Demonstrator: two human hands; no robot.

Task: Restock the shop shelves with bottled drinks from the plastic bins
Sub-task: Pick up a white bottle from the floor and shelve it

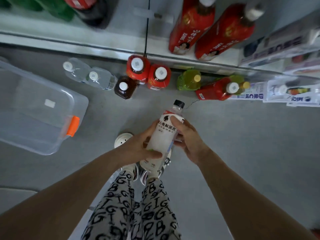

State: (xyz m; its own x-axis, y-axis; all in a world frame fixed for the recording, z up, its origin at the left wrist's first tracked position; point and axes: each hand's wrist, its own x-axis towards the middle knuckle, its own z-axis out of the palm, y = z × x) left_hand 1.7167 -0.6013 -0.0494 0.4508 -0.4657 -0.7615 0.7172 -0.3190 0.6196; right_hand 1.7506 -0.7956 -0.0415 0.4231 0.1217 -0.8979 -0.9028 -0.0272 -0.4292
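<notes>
I hold a white-labelled bottle with a black cap (165, 134) in both hands above the grey floor. My left hand (138, 148) grips its lower part, fingers curled round the base. My right hand (188, 141) grips the upper label from the right. Two tall red-labelled bottles (207, 30) stand on the pale shelf (103, 45) ahead. On the floor before the shelf stand two clear water bottles (88, 75), a dark brown bottle (123, 88), two red bottles (149, 73), a green bottle (188, 80) and a tilted red bottle (218, 90).
A clear plastic bin with an orange latch (34, 111) lies on the floor at the left. Dark and green large bottles (81, 9) stand on the shelf's left. Packaged goods (285, 49) fill the right shelving. A white round object (122, 139) sits by my feet.
</notes>
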